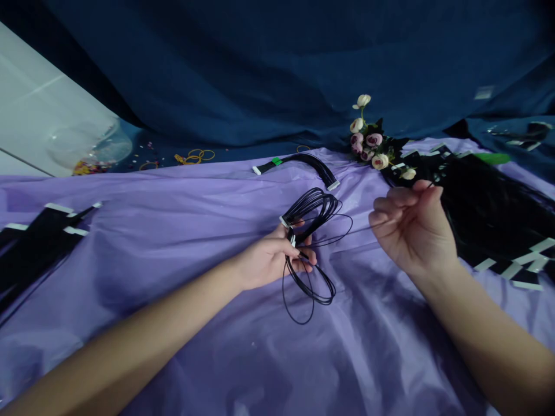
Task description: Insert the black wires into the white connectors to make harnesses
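Observation:
My left hand [273, 254] is closed around a looped bundle of thin black wires [318, 208] with white connectors, held over the purple cloth. Loops stick out above and below the fingers. From the bundle a single thin wire [338, 240] stretches toward my right hand [411, 231], which is raised to the right with thumb and fingers pinched together. A small dark bit shows at those fingertips, and the rest of the wire there is hidden by the hand. Just beyond the bundle lies a short black cable [310, 159] with white end connectors and a green band.
Purple cloth [208, 346] covers the work surface. A pile of black cables [489, 208] lies at right, more black cables [39, 242] at left. Artificial flowers [373, 140], yellow rubber bands [197, 156] and a clear container [110, 144] sit by the dark blue curtain [260, 69].

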A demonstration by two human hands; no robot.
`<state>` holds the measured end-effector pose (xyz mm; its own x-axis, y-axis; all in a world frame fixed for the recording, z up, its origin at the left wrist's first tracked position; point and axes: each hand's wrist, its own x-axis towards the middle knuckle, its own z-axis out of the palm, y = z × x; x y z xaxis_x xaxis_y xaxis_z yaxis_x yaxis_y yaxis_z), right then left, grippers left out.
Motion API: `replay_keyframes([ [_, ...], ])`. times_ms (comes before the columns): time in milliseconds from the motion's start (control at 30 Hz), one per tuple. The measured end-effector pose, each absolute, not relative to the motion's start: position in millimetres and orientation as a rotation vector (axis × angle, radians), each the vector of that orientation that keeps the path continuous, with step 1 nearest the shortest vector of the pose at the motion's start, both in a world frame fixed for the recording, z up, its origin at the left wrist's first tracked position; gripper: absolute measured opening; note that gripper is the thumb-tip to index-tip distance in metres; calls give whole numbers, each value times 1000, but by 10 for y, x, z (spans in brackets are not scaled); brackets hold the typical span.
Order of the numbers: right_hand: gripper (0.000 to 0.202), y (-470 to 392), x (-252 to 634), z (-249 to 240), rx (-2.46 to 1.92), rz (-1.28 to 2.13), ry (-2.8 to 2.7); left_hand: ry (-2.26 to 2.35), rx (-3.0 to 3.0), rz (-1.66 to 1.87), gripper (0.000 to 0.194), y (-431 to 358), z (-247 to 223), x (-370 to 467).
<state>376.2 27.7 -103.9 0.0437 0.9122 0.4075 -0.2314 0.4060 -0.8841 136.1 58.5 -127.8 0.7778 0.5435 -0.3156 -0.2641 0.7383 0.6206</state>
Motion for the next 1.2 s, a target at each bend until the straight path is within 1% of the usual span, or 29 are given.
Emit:
replay_keyframes([
  [33, 19, 247, 3747, -1017, -734, 1021, -1259, 520, 606, 467, 53, 572, -1261, 1369],
  [100, 13, 177, 3677, -979, -756, 987, -1349, 540, 642, 468, 51, 547, -1220, 1386],
  [167, 9, 111, 3574, -953, -866, 785, -1468, 564, 669, 464, 49, 526, -1181, 1406],
  [267, 10, 51, 3423, -940, -1068, 400, -1710, 592, 704, 454, 46, 507, -1153, 1431],
  [367, 8, 45, 3338, -954, -1096, 257, -1815, 597, 728, 450, 44, 497, -1158, 1443],
  [600, 5, 70, 3305, -999, -1159, 215, -1839, 594, 768, 444, 37, 478, -1151, 1437],
  [1000, 6, 80, 3287, -1037, -1220, 198, -1807, 594, 810, 423, 37, 483, -1143, 1440],
  [1200, 8, 83, 3286, -1053, -1276, 169, -1773, 601, 803, 410, 41, 487, -1119, 1449],
])
